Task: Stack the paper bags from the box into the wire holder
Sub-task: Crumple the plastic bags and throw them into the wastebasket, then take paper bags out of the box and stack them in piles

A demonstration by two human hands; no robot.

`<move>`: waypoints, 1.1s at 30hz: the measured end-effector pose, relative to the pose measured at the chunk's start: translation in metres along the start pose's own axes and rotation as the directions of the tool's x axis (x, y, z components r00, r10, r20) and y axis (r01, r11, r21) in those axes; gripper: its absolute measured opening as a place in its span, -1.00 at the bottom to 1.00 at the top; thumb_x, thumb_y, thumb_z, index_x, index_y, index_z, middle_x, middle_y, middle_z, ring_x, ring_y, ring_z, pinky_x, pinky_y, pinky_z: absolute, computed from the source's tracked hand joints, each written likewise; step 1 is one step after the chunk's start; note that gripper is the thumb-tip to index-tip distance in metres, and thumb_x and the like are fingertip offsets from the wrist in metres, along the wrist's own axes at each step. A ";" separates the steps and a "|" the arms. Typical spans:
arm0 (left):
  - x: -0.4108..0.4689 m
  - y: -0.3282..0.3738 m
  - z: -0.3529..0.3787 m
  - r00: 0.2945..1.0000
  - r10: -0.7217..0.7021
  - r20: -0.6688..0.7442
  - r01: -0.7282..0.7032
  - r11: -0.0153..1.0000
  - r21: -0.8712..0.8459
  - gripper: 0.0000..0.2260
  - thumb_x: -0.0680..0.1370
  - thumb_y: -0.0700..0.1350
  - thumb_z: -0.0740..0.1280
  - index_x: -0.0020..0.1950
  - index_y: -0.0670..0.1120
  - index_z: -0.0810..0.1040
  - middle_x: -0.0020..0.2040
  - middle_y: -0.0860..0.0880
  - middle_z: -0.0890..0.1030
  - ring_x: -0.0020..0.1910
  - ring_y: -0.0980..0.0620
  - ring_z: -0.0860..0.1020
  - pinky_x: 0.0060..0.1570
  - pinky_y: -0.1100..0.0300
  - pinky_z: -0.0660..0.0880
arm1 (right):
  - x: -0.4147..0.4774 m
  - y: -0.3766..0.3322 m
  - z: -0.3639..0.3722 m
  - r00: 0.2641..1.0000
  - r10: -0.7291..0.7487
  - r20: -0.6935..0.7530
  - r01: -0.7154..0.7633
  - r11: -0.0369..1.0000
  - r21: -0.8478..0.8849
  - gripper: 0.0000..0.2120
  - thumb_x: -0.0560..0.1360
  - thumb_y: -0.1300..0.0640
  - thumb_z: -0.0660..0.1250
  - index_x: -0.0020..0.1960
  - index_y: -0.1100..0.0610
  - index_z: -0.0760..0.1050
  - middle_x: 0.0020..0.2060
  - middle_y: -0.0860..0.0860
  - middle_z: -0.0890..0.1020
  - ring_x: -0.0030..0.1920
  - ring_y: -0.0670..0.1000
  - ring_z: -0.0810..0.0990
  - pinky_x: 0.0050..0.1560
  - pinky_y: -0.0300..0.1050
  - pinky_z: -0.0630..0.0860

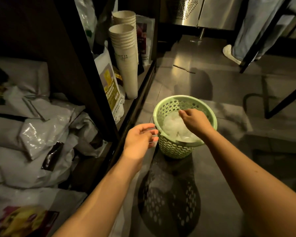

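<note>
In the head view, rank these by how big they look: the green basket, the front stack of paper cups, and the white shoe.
1. Green basket
2. Cup stack, close to the basket in apparent size
3. Shoe, though it lies farther off, so looks smaller

- The front stack of paper cups (125,60), on the shelf near its front edge, carries a line of small dark print below the rims; it looks like digits, too blurred to read.
- The white packet (110,86) leaning beside the cups has pale characters on an olive panel, not legible.
- The dark-labelled packet (143,40) behind the cups bears small print, too small to make out.
</note>
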State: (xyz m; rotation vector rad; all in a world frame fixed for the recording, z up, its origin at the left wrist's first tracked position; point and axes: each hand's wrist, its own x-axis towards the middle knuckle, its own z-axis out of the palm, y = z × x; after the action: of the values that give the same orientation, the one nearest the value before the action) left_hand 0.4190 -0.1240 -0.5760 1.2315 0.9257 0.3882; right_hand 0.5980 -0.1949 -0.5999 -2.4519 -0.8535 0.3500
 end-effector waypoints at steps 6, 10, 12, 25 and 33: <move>-0.045 0.119 0.012 1.000 -0.004 0.025 0.004 1.000 0.007 -0.78 0.58 -0.37 0.13 0.13 -0.21 0.50 -0.22 -0.06 0.55 -0.35 0.07 0.48 -0.45 0.36 0.43 | -0.027 -0.076 -0.091 0.999 -0.031 0.043 0.017 0.954 0.300 -0.65 0.54 -0.01 0.25 -0.28 0.19 0.57 -0.40 0.04 0.65 -0.32 0.02 0.62 -0.17 0.01 0.53; -0.089 0.226 0.011 0.995 0.099 0.018 -0.099 0.995 0.001 -0.82 0.58 -0.35 0.15 0.05 -0.16 0.51 -0.18 -0.09 0.58 -0.35 0.08 0.52 -0.41 0.33 0.46 | -0.056 -0.164 -0.168 0.982 0.022 0.188 -0.138 0.762 0.633 -0.72 0.60 0.27 0.16 -0.28 0.22 0.44 -0.43 0.08 0.48 -0.59 -0.23 0.47 -0.50 -0.41 0.39; -0.109 0.255 0.011 0.992 0.128 0.023 -0.128 0.991 0.043 -0.80 0.58 -0.33 0.16 0.00 -0.09 0.51 -0.13 -0.10 0.61 -0.29 0.07 0.56 -0.29 0.25 0.48 | -0.078 -0.191 -0.195 0.976 -0.028 0.217 -0.135 0.703 0.698 -0.73 0.60 0.30 0.15 -0.25 0.20 0.46 -0.41 0.10 0.49 -0.55 -0.19 0.47 -0.52 -0.42 0.35; -0.303 0.584 -0.069 0.932 0.263 -0.249 -0.282 0.959 -0.044 -0.80 0.58 -0.34 0.17 -0.07 -0.16 0.56 -0.25 -0.10 0.61 -0.37 0.10 0.58 -0.37 0.34 0.49 | -0.157 -0.473 -0.494 0.923 -0.279 0.266 -0.040 0.617 0.786 -0.79 0.58 0.25 0.21 -0.16 0.18 0.58 -0.34 0.08 0.65 -0.39 -0.06 0.60 -0.30 -0.25 0.53; -0.375 0.705 -0.105 0.771 0.420 -0.478 -0.418 0.901 0.117 -0.86 0.59 -0.22 0.22 0.03 -0.11 0.57 -0.12 -0.08 0.63 -0.19 0.02 0.60 -0.15 0.20 0.51 | -0.154 -0.560 -0.602 0.865 -0.431 0.257 0.065 0.606 0.793 -0.82 0.58 0.18 0.24 0.01 0.22 0.60 -0.15 0.16 0.69 -0.13 0.09 0.67 -0.10 -0.10 0.63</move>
State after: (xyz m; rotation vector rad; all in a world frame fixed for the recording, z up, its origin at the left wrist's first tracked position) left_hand 0.2663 -0.0909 0.2144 1.3697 1.0738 1.1059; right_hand 0.4367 -0.1499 0.2196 -1.4284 -0.9553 0.9546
